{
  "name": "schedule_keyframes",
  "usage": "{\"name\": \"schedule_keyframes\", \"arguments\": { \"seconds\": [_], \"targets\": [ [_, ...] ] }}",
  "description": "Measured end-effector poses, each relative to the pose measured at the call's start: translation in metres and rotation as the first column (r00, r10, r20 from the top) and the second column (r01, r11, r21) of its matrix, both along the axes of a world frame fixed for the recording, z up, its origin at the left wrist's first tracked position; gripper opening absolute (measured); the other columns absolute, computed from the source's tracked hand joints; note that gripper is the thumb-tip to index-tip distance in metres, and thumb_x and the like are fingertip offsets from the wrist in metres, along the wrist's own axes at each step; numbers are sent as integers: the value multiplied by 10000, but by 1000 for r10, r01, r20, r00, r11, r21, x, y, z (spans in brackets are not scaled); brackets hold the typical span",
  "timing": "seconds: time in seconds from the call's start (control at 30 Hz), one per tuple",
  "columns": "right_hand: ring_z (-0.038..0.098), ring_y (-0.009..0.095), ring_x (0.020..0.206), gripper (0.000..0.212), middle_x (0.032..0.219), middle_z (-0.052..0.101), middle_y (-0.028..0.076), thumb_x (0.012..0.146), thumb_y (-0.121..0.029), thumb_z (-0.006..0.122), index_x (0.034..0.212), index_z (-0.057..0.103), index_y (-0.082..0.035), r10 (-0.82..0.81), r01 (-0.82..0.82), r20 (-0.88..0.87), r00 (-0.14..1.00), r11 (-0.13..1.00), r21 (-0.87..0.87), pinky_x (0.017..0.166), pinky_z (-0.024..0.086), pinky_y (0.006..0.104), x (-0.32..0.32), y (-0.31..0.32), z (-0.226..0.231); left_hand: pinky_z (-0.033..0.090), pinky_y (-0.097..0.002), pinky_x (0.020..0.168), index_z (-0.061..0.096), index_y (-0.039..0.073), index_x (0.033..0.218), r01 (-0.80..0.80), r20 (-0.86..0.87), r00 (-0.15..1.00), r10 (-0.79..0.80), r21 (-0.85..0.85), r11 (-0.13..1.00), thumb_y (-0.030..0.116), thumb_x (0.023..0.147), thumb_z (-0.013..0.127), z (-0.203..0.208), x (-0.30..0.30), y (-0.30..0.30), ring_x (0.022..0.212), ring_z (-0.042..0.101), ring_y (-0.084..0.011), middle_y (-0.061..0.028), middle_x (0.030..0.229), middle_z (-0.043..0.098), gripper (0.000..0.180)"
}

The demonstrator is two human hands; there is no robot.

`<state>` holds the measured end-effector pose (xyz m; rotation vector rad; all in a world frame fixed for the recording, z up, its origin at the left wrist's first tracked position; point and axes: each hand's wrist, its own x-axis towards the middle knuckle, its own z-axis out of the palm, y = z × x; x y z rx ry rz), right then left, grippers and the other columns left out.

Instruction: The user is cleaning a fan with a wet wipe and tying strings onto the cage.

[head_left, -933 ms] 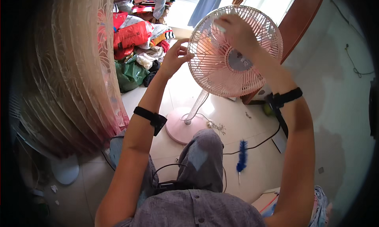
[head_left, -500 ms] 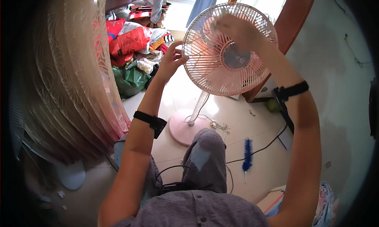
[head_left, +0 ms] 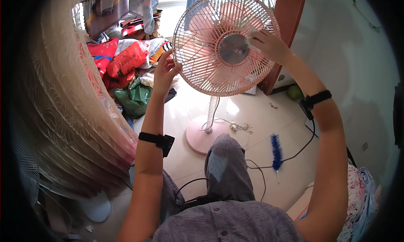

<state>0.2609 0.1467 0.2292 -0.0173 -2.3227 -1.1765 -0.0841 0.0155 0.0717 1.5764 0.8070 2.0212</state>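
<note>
The pink standing fan (head_left: 225,44) stood on the floor (head_left: 261,115) before the person. The left hand (head_left: 165,71) pinched its grille rim; the right hand (head_left: 269,44) pressed a pale cloth (head_left: 251,32) against the grille. Hard pressure might tip it or bend wires.

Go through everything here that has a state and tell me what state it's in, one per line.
Pedestal fan: upright on its round pink base, grille on.
Left hand: gripping the grille's left rim.
Right hand: pressing a white wipe on the grille front.
Blue duster: lying flat on the floor.
Black cord: slack across the tiles.
</note>
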Motion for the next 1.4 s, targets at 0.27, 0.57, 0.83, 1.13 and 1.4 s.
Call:
{"name": "schedule_keyframes", "arguments": {
  "seconds": [0.27,0.57,0.83,1.13,1.4],
  "targets": [
    [563,302,1035,303,1107,557,85,754,2,584,1044,618,-78,-245,106,-625,741,962,-251,869,486,403,80,17,-1,488,-298,839,345,22,1374,-32,68,997,34,-38,999,66,847,669,8,17,-14,970,574,-153,-101,1094,572,620],
    [567,264,947,415,1047,576,67,741,35,615,1124,619,-125,48,-293,-713,699,929,-225,867,471,380,-15,-1,-73,413,-328,966,399,45,1219,-86,-94,993,77,-94,992,67,827,691,-7,19,-1,1084,540,-188,-93,1174,551,490],
    [572,228,995,333,1063,605,43,710,19,609,1011,668,-110,18,-156,-576,817,969,-191,852,488,339,10,6,-60,493,-323,876,396,63,1212,-57,-53,997,51,-126,990,95,876,651,1,22,-20,1073,550,-177,-89,1184,548,423],
    [555,302,1051,405,1104,605,98,702,54,580,1084,637,-66,-97,-160,-896,434,970,-183,923,458,378,86,26,-54,488,-318,872,404,68,1203,-49,-53,998,44,-104,993,80,878,649,2,16,-14,1055,553,-166,-76,1165,559,407],
    [557,308,1008,440,1143,578,102,749,19,554,1178,597,-70,26,-379,-748,663,874,-305,854,487,385,-13,-15,-123,482,-325,877,395,83,1234,-69,-48,997,63,-147,987,108,864,680,2,27,-20,1061,541,-169,-66,1179,540,468]
  ]
}}
